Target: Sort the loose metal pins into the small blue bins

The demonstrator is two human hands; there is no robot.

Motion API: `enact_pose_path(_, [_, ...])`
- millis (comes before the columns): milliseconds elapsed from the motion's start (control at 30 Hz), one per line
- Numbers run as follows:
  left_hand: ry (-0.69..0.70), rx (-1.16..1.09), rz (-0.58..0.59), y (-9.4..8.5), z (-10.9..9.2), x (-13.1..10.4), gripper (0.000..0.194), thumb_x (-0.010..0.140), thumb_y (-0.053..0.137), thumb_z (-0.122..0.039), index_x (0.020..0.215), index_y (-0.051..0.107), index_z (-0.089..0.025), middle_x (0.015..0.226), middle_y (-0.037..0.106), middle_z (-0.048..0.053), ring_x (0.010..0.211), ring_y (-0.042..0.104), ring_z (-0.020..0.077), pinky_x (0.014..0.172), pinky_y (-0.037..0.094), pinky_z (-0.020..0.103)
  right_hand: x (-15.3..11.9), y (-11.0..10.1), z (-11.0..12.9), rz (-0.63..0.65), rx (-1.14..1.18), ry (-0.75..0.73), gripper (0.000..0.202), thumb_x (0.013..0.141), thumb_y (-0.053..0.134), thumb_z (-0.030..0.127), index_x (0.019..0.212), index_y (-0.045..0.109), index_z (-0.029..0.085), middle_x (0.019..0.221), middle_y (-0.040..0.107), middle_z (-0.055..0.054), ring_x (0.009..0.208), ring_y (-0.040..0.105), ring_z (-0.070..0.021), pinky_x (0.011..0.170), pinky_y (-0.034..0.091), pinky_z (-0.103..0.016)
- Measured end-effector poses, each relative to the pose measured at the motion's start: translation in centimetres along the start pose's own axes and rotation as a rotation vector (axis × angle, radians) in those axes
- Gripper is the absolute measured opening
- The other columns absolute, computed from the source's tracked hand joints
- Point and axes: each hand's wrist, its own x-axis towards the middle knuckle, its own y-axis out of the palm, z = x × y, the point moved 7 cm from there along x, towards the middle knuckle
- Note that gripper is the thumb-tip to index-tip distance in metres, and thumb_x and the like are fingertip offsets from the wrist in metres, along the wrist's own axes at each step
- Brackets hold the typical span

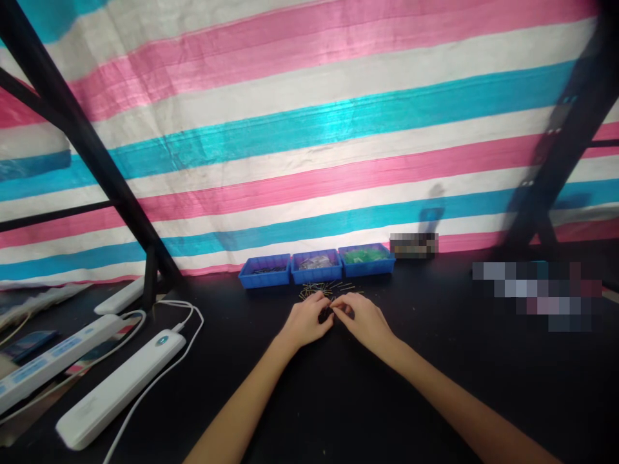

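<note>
My left hand [308,319] and my right hand [363,320] meet at the middle of the black table, fingertips nearly touching. Both are closed in a pinch. What sits between the fingertips is too small to make out; a dark patch shows beneath the left fingers. Just beyond my hands lies a loose pile of thin, brass-coloured pins or sticks [313,289], with several more scattered to its right. Behind the pile stand three blue bins: the left bin [265,280] holds dark thin pieces, the middle bin [316,274] clear or grey pieces, the right bin [370,267] green pieces.
At the left lie a white power strip [120,390] with its cord and a second strip [58,357] with sockets. Black frame posts [104,171] rise on both sides before a striped sheet [309,138]. Blurred-out items [536,287] lie at the right.
</note>
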Motion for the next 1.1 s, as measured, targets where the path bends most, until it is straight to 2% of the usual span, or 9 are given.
enact_pose_path(367, [-0.035, -0.015, 0.034, 0.2, 0.2, 0.1, 0.013, 0.081, 0.040, -0.026, 0.084, 0.051, -0.021, 0.090, 0.051, 0.002, 0.082, 0.052, 0.0134, 0.060, 0.039, 0.021, -0.1, 0.2, 0.2, 0.026, 0.005, -0.018, 0.014, 0.079, 0.047, 0.024, 0.081, 0.061, 0.023, 0.075, 0.058, 0.001, 0.069, 0.051, -0.0120, 0.058, 0.036, -0.021])
enact_pose_path(533, [-0.037, -0.037, 0.064, 0.2, 0.2, 0.1, 0.010, 0.079, 0.042, -0.023, 0.084, 0.050, -0.022, 0.090, 0.051, 0.000, 0.082, 0.052, 0.0130, 0.059, 0.039, 0.020, -0.5, 1.3, 0.7, 0.178, 0.037, -0.091, 0.018, 0.074, 0.052, 0.018, 0.090, 0.057, 0.023, 0.075, 0.059, 0.002, 0.068, 0.052, -0.0114, 0.058, 0.035, -0.020])
enact_pose_path(633, [-0.049, -0.047, 0.098, 0.3, 0.2, 0.1, 0.010, 0.078, 0.043, -0.022, 0.085, 0.050, -0.022, 0.091, 0.051, 0.001, 0.082, 0.052, 0.0131, 0.060, 0.039, 0.020, -0.7, 1.3, 1.0, 0.204, 0.027, -0.138, 0.020, 0.074, 0.053, 0.018, 0.093, 0.056, 0.022, 0.075, 0.059, 0.002, 0.069, 0.052, -0.0117, 0.058, 0.035, -0.020])
enact_pose_path(767, [-0.052, -0.043, 0.100, 0.5, 0.3, 0.2, 0.009, 0.079, 0.042, -0.022, 0.084, 0.050, -0.022, 0.089, 0.051, 0.000, 0.077, 0.052, 0.0123, 0.058, 0.038, 0.020, -0.7, 1.2, 1.1, 0.201, 0.003, -0.178, 0.015, 0.075, 0.052, 0.019, 0.089, 0.057, 0.021, 0.075, 0.059, 0.002, 0.068, 0.052, -0.0114, 0.057, 0.033, -0.021])
enact_pose_path(900, [-0.031, -0.071, 0.075, 0.7, 0.4, 0.3, 0.010, 0.080, 0.041, -0.023, 0.080, 0.051, -0.021, 0.084, 0.050, -0.001, 0.073, 0.051, 0.0113, 0.057, 0.037, 0.020, -0.6, 1.3, 0.7, 0.195, -0.007, -0.148, 0.016, 0.075, 0.052, 0.019, 0.091, 0.056, 0.022, 0.076, 0.059, 0.002, 0.068, 0.052, -0.0114, 0.058, 0.033, -0.021])
enact_pose_path(1000, [-0.087, -0.112, 0.050, 0.7, 1.0, 0.4, 0.013, 0.080, 0.043, -0.024, 0.086, 0.054, -0.022, 0.085, 0.052, 0.000, 0.074, 0.052, 0.0117, 0.059, 0.039, 0.020, -0.4, 0.9, 0.3, 0.131, -0.058, -0.100, 0.015, 0.076, 0.053, 0.021, 0.090, 0.057, 0.022, 0.080, 0.059, 0.001, 0.075, 0.053, -0.0127, 0.064, 0.035, -0.022])
enact_pose_path(1100, [-0.135, -0.124, 0.024, 0.5, 1.2, 0.3, 0.018, 0.079, 0.046, -0.028, 0.094, 0.054, -0.024, 0.091, 0.053, 0.000, 0.079, 0.054, 0.0123, 0.062, 0.041, 0.021, -0.3, 0.1, -0.4, 0.047, -0.115, -0.013, 0.018, 0.074, 0.057, 0.032, 0.089, 0.059, 0.023, 0.087, 0.056, -0.001, 0.082, 0.053, -0.0148, 0.067, 0.036, -0.024])
